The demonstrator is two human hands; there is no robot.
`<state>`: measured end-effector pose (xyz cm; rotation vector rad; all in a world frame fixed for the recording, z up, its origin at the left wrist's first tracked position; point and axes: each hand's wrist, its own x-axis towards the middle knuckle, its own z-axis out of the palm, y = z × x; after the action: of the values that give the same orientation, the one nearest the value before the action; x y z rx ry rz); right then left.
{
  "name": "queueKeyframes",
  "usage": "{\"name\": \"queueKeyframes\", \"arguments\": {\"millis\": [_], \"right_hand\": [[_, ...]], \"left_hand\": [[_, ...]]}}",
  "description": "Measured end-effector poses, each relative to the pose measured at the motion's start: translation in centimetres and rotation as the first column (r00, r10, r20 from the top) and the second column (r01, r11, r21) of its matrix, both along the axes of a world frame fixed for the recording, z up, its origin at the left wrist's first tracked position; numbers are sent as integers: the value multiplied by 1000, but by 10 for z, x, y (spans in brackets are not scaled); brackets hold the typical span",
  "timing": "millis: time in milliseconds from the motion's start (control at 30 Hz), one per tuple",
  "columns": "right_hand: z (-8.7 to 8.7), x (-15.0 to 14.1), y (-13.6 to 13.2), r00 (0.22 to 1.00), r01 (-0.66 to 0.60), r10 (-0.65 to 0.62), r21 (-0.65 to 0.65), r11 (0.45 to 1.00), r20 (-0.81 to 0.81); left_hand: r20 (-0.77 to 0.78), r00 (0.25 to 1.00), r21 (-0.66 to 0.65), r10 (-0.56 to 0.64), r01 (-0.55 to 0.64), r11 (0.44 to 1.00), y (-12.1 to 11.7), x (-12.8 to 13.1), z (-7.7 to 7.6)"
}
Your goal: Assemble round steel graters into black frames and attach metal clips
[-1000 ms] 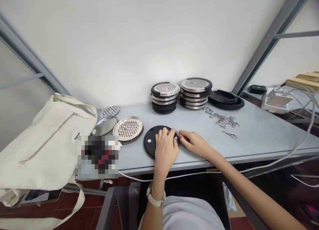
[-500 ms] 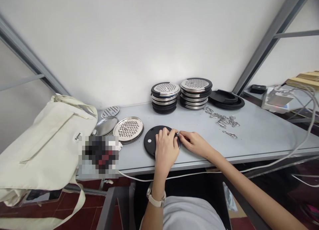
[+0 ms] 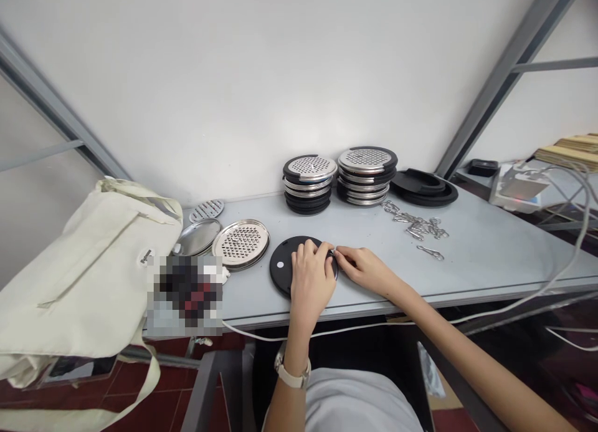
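A round black disc (image 3: 281,277) with a white dot lies flat on the grey table, near its front edge. My left hand (image 3: 313,273) presses down over its right half, fingers bent and close together, holding it. At the disc's right rim my right hand (image 3: 357,267) is closed in a pinch. A small shiny bit shows between the two hands, but what the pinch holds is mostly hidden. Left of the disc are a round metal grater plate (image 3: 240,242), a plain round metal plate (image 3: 200,235) and a slotted metal plate (image 3: 207,210).
Behind the disc stand two stacks of black-rimmed graters (image 3: 310,167) (image 3: 368,160). Black round trays (image 3: 423,187) lie to their right. Several metal snap hooks (image 3: 420,226) are scattered right of centre. A cream bag (image 3: 88,270) hangs over the left side; a white cable (image 3: 514,304) crosses the front edge.
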<state>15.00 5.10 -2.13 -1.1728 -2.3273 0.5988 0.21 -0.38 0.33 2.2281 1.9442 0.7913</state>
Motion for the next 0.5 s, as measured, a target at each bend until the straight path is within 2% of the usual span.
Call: {"name": "queueKeyframes", "arguments": {"millis": [500], "right_hand": [[0,0,0,1000,8,-8,5,1000,5]], "left_hand": [[9,1000,-3,5,-5,1000,0,1,-2]]}}
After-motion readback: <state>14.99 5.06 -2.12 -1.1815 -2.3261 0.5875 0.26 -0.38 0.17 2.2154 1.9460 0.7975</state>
